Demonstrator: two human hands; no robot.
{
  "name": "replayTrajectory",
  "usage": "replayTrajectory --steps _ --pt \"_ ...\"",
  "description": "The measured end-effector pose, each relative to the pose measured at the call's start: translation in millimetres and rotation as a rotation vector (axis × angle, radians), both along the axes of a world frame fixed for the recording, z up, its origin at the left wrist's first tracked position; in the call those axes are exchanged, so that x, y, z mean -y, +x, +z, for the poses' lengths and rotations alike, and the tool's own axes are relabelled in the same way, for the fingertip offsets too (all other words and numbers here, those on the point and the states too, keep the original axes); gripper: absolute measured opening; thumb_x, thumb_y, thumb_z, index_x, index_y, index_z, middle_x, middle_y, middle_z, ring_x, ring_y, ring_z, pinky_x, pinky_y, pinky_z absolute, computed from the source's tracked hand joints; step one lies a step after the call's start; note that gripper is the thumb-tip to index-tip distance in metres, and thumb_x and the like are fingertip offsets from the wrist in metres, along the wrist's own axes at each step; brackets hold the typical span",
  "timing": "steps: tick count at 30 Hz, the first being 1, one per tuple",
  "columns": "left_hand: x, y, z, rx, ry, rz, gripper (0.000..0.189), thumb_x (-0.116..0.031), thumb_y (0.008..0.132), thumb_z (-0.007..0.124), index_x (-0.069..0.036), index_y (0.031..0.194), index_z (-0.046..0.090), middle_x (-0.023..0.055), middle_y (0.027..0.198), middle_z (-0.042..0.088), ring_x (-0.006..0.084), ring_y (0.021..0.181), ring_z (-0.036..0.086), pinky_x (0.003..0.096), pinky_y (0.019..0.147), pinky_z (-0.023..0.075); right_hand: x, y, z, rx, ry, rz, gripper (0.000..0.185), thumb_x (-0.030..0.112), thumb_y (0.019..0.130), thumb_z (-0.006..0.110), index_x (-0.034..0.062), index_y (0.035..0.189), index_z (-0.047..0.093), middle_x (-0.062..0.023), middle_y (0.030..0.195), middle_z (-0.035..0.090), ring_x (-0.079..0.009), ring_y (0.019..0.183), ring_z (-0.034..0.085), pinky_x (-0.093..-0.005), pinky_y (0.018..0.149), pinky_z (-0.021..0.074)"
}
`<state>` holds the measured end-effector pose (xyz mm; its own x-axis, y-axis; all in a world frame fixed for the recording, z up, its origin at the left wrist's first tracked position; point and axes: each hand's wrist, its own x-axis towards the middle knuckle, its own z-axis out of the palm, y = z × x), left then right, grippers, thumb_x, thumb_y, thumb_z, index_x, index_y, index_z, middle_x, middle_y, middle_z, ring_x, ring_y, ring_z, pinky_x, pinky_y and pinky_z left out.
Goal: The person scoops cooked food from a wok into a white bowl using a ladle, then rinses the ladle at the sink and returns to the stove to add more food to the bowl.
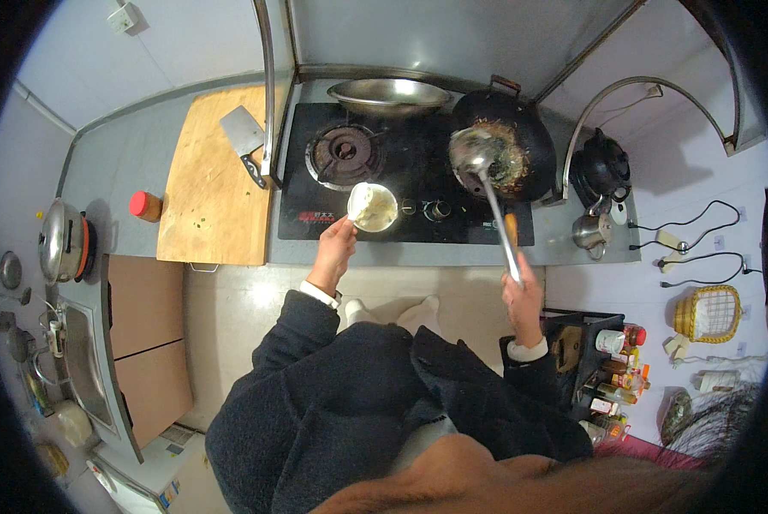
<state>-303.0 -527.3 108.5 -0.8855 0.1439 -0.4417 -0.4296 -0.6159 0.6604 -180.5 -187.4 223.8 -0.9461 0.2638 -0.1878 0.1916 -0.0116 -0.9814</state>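
Note:
My left hand grips the near left edge of a small white bowl, held over the front of the black gas cooktop; pale residue or food coats its inside. My right hand is closed on the handle of a metal ladle. The ladle's round head is over the left side of a black wok on the cooktop's right side. Browned food lies in the wok. The wok's wooden handle points towards me, beside the ladle's shaft.
A wide steel basin sits behind the left burner. At left, a cleaver lies on a wooden cutting board, beside a red-lidded jar. A black pot and a steel cup stand right of the wok, past a curved metal rail.

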Motion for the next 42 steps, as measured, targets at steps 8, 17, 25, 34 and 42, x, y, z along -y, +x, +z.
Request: replayTrajectory --steps 8,17,25,34,42 --pt "-11 3 -13 0.172 -0.034 0.048 0.02 -0.017 0.09 0.052 -0.007 0.107 0.057 -0.0035 0.074 0.054 0.0041 0.055 0.044 0.0171 0.047 0.0333 -21 -83 -9 0.063 -0.211 -0.18 0.057 0.011 0.09 0.051 -0.0036 0.138 0.023 -0.0082 0.082 0.057 -0.0047 0.053 0.039 -0.0174 0.046 0.0325" --pt "-18 11 -16 0.187 0.132 -0.075 0.016 -0.011 0.088 0.052 -0.007 0.103 0.057 0.0014 0.084 0.062 0.011 0.069 0.056 0.0269 0.069 0.0428 -33 -93 -30 0.085 -0.215 -0.183 0.057 0.019 0.092 0.052 0.0023 0.138 0.025 -0.0158 0.102 0.06 -0.0128 0.073 0.057 -0.024 0.06 0.0452" --pt "-36 6 -21 0.176 0.152 -0.146 0.019 -0.012 0.091 0.049 -0.004 0.107 0.052 0.0068 0.098 0.064 0.0166 0.089 0.061 0.0295 0.082 0.0464 38 -47 -10 -0.342 0.816 -0.053 0.027 0.008 0.086 0.055 0.0007 0.112 0.056 -0.0137 0.112 0.057 -0.0274 0.108 0.052 -0.0363 0.093 0.0406" --pt "-54 -3 -31 0.233 0.199 -0.141 0.022 -0.011 0.091 0.046 0.003 0.107 0.05 0.0104 0.103 0.058 0.0213 0.094 0.056 0.0321 0.085 0.0433 166 -73 -65 -0.386 0.916 0.464 0.037 0.012 0.079 0.061 0.0063 0.114 0.055 -0.0134 0.108 0.056 -0.0309 0.099 0.055 -0.0377 0.083 0.0465" --pt "-55 -5 -47 0.221 0.137 -0.085 0.018 -0.018 0.09 0.05 -0.002 0.095 0.058 0.0014 0.085 0.059 0.0123 0.078 0.055 0.0242 0.067 0.0431 164 -97 -111 -0.206 0.972 0.405 0.033 0.012 0.082 0.058 0.0059 0.114 0.056 -0.0123 0.088 0.062 -0.0313 0.075 0.061 -0.0363 0.066 0.0503"
